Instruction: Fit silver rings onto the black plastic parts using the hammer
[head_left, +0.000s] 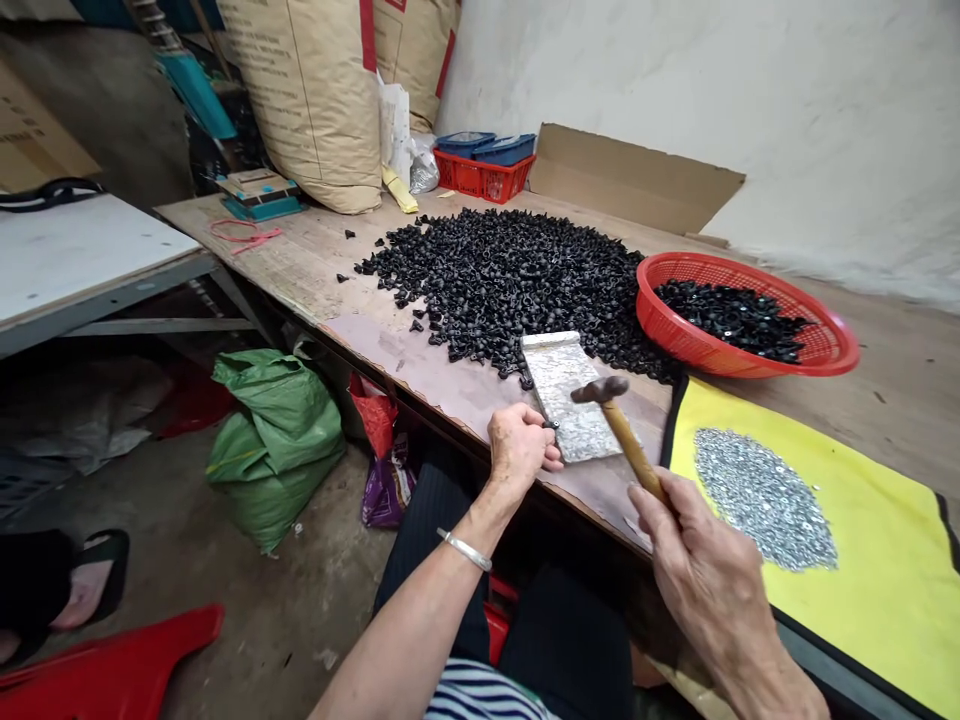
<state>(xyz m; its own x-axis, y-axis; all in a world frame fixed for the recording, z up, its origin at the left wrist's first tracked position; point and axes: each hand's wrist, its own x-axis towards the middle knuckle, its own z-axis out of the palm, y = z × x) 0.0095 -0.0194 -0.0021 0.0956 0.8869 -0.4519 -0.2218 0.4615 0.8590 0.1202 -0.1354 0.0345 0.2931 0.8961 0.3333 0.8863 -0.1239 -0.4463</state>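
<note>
Wooden-handled hammer point(626, 430), one, held in a closed full grip by the right hand point(709, 570), its head raised over the metal plate point(562, 400). The left hand point(517, 450) holds a narrow pinch on one small black piece point(551, 425) at the plate's near edge; one bangle point(465, 550) sits on that wrist. The plate, one only, lies on the wooden table point(300, 260), its far end touching the black heap point(510, 280), whose pieces are too many to count. To the right, one yellow mat point(885, 540) carries one heap of small silver pieces point(761, 500), also uncountable. Beyond the mat stands one red basket point(832, 340), part filled with black pieces point(731, 320). One green sack point(274, 450) sits on the floor at left. At the table's far side are one red crate point(484, 178), two blue bins point(465, 143) and two paper sacks point(307, 100).
</note>
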